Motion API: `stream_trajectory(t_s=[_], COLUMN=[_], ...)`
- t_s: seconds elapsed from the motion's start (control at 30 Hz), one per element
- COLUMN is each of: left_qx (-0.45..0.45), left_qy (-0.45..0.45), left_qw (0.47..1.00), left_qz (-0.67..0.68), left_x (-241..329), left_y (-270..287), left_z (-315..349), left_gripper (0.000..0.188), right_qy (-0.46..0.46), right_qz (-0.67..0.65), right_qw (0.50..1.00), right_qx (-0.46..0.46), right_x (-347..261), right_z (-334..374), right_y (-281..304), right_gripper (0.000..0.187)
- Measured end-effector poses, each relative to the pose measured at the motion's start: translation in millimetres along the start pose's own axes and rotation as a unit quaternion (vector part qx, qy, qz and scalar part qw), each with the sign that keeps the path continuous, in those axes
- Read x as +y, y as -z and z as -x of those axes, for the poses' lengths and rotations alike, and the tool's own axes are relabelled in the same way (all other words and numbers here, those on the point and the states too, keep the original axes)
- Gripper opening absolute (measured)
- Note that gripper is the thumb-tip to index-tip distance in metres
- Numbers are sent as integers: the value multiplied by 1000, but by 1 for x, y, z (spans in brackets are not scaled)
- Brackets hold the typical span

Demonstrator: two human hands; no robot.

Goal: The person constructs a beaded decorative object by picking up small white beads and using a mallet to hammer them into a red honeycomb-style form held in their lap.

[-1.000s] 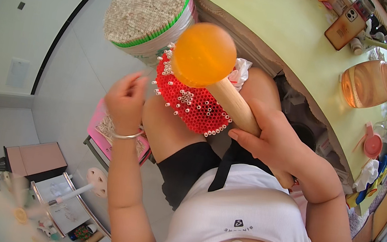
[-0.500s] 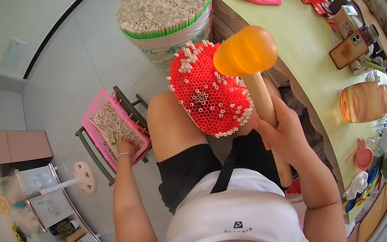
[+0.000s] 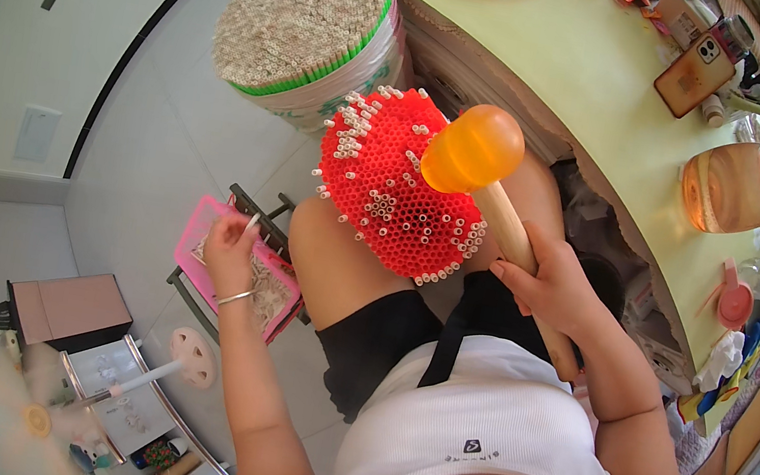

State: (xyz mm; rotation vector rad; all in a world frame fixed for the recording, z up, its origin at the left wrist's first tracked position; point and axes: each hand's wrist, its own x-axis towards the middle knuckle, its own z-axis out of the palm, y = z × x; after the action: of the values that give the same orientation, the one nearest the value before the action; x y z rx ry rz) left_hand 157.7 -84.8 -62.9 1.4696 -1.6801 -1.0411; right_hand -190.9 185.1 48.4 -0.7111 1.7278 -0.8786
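Observation:
My right hand (image 3: pixel 553 277) is wrapped round the wooden handle of a mallet (image 3: pixel 476 149) with a translucent orange head. The mallet head hangs over a red honeycomb-like block (image 3: pixel 397 252), covering part of it. Short white sticks poke out of many of its holes, mostly near the rim. The block rests at my thighs. My left hand (image 3: pixel 229 250) pinches one small white stick (image 3: pixel 252 221) between its fingertips, above a pink basket (image 3: pixel 188 245). Inside the basket lie many loose white sticks (image 3: pixel 273 298), partly hidden by my hand.
A large wrapped bundle of tubes (image 3: pixel 301 16) with a green band stands beyond my knees. Along the right runs a yellow-green table (image 3: pixel 603 84), bearing a phone (image 3: pixel 694 76), a jar of amber liquid (image 3: pixel 734 187) and a pink scoop (image 3: pixel 734 302). A dark stand (image 3: pixel 191 299) supports the basket.
My left hand has come up out of the basket with a white stick in its fingers. The mallet head has moved lower and nearer to me.

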Motion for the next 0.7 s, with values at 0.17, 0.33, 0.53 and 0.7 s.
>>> stream_trajectory(t_s=[0.17, 0.33, 0.53, 0.7], left_qx=[-167, -176, -201, -213], left_qy=[-172, -397, -425, -434], left_qw=[971, 882, 850, 837], left_qz=[-23, -183, -239, -256], left_x=[138, 159, 159, 161], left_y=[-81, -131, -145, -147], left_z=[18, 12, 6, 7], left_gripper=[7, 8, 8, 9], right_qy=[8, 11, 5, 23], right_qz=[-9, -8, -7, -10], right_qw=[1000, 1000, 1000, 1000], right_qx=[-2, -14, -21, -18], right_x=[3, 4, 9, 14], right_z=[-2, -3, -5, -6], right_y=[-1, 0, 3, 2], right_gripper=[20, 21, 23, 27])
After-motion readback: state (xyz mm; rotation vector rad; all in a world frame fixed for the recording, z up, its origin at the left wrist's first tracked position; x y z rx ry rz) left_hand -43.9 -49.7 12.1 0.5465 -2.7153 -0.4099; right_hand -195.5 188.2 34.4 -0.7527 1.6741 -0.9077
